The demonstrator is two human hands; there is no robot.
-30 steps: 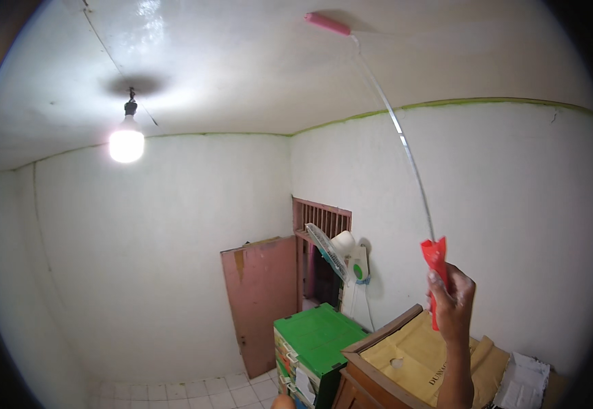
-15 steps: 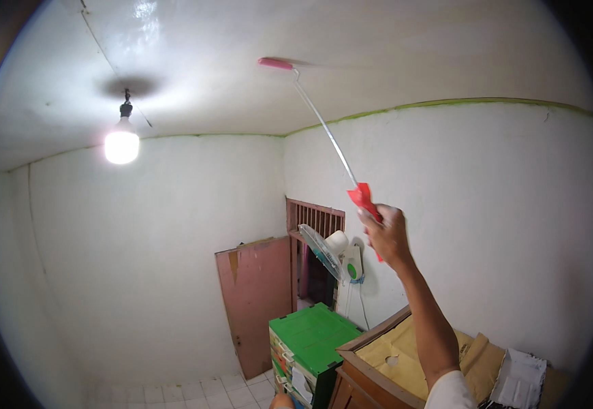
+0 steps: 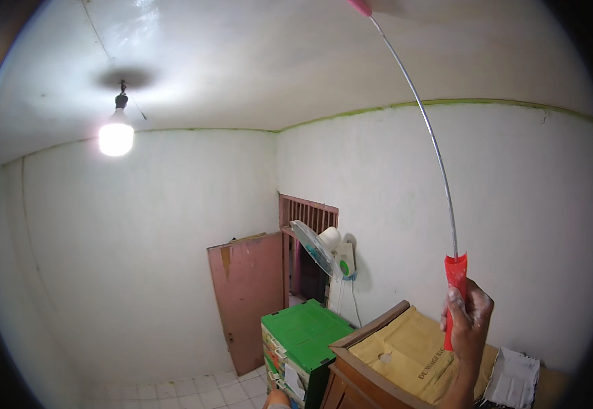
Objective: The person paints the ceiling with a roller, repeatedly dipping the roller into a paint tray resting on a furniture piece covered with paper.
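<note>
My right hand (image 3: 470,315) is wrapped around the red handle (image 3: 456,279) of a paint roller. From the handle a long thin metal rod (image 3: 431,129) rises up and to the left, slightly bowed in this view. At its top, the pink roller head (image 3: 360,5) is at the ceiling (image 3: 242,61), partly cut off by the upper edge. White smears mark the fingers and the handle. My left hand does not show; a small patch of skin (image 3: 278,398) at the lower edge is too cropped to tell what it is.
A lit bulb (image 3: 116,139) hangs at left. By the pink door (image 3: 248,300) a wall fan (image 3: 318,249) juts out. Below stand a green-topped drawer unit (image 3: 308,330) and a wooden cabinet (image 3: 357,375) covered with brown paper (image 3: 398,347). A white-smeared paint tray (image 3: 512,378) lies at right.
My right hand has come down and to the right with the paint roller. The roller head has slid right along the ceiling toward the view's upper edge.
</note>
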